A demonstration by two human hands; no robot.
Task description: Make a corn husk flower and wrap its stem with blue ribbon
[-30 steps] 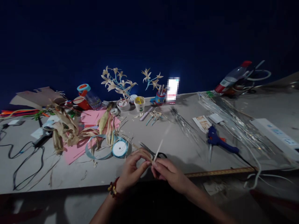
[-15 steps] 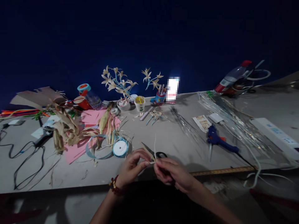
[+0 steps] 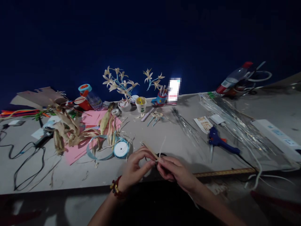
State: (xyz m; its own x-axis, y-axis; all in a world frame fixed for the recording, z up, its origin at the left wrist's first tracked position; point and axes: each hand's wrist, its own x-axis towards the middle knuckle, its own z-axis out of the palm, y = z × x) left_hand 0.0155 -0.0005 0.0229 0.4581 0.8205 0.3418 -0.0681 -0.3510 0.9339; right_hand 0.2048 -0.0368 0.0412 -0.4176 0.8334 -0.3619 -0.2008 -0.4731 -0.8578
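Close to the table's front edge, my two hands meet fingertip to fingertip over a thin pale strip (image 3: 162, 146), which looks like corn husk. The strip's free end rises from between the fingers. My right hand (image 3: 175, 169) pinches it between thumb and forefinger, with the other fingers curled under. My left hand (image 3: 137, 164), a beaded bracelet at its wrist, is closed on the same strip from the other side. Scissors (image 3: 163, 154) lie just behind the hands, mostly hidden by them. A roll of light-blue ribbon (image 3: 121, 148) rests beyond my left hand.
Dried corn husks (image 3: 68, 127) and pink paper (image 3: 75, 153) cover the left side. Husk flowers (image 3: 117, 81) stand at the back beside a paper cup (image 3: 141, 105) and a lit phone (image 3: 173, 89). A blue glue gun (image 3: 222, 141), wires (image 3: 187, 124) and a power strip (image 3: 277, 135) lie right.
Both hands have shifted slightly to the right, and the strip's free end now leans right. My hands cover more of the scissors than before.
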